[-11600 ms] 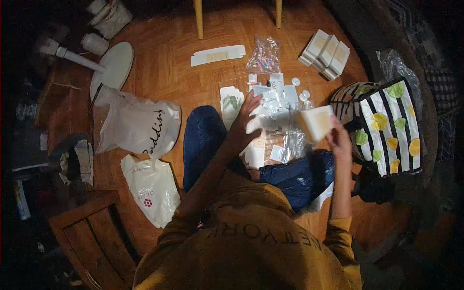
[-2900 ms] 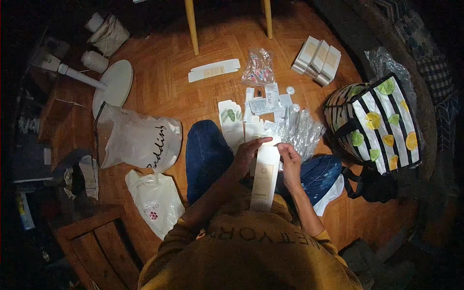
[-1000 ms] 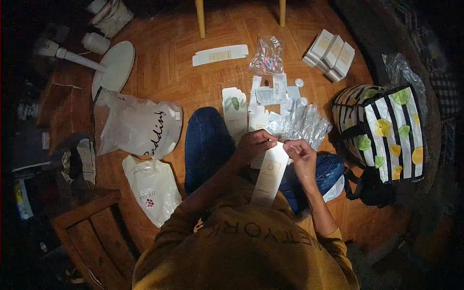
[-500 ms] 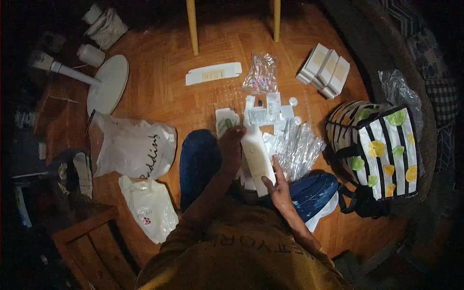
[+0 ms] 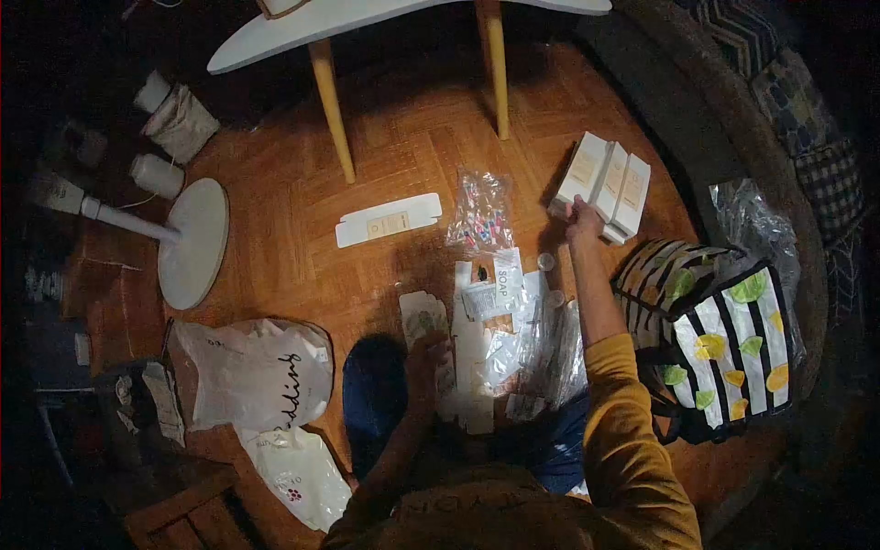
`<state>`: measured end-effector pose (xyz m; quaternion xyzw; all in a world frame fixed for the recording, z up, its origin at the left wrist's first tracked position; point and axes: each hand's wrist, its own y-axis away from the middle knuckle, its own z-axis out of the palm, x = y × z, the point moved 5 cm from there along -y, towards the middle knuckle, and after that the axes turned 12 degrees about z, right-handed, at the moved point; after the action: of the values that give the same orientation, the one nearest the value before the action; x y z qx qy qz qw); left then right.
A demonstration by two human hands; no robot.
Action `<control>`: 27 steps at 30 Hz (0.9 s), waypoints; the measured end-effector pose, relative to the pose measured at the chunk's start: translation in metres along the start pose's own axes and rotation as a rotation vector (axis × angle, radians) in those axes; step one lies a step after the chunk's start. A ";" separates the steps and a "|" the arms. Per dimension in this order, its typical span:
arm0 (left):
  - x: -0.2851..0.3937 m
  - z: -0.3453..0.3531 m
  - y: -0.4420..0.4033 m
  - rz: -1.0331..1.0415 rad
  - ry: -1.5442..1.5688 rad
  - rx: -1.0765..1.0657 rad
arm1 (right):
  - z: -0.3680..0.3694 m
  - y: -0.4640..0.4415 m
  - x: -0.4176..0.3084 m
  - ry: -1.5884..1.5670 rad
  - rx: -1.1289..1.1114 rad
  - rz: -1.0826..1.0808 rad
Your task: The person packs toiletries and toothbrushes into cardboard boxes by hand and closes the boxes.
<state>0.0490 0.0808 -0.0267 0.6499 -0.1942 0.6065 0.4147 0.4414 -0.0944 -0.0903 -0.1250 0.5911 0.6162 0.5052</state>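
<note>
My right hand (image 5: 584,220) reaches forward to a stack of white boxes (image 5: 632,188) with pale printed panels, its fingers closed on the near end of the leftmost box (image 5: 585,165). My left hand (image 5: 427,356) is low over a flat white carton with a green leaf print (image 5: 423,316); its fingers are dark and blurred. Beside it lie more flat white cartons (image 5: 473,357), a white SOAP packet (image 5: 502,282), small papers and clear plastic sleeves (image 5: 564,353). Farther forward is a clear bag of small coloured pieces (image 5: 480,215).
A flat carton (image 5: 390,221) lies ahead, below a white table (image 5: 367,23) with wooden legs. Two plastic bags (image 5: 257,371) (image 5: 298,477) and a round white base (image 5: 194,243) are left. A striped fruit-print bag (image 5: 733,353) stands right.
The box between my hands has left that place. My right hand has moved forward and right to the stack; my left stays near the leaf carton. The view has tilted up, showing the tabletop.
</note>
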 end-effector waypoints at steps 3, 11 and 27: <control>-0.010 -0.015 0.013 0.021 0.029 0.053 | -0.004 -0.018 0.014 -0.336 0.050 0.138; -0.040 -0.023 -0.002 0.021 0.029 0.023 | -0.012 -0.036 0.012 -0.463 0.021 0.008; -0.126 0.018 0.031 -0.002 -0.269 -0.034 | -0.215 0.322 0.194 1.225 -0.123 -0.352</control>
<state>0.0130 0.0172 -0.1350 0.7186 -0.2577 0.5099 0.3966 0.0090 -0.1190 -0.1004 -0.5786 0.7069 0.3736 0.1613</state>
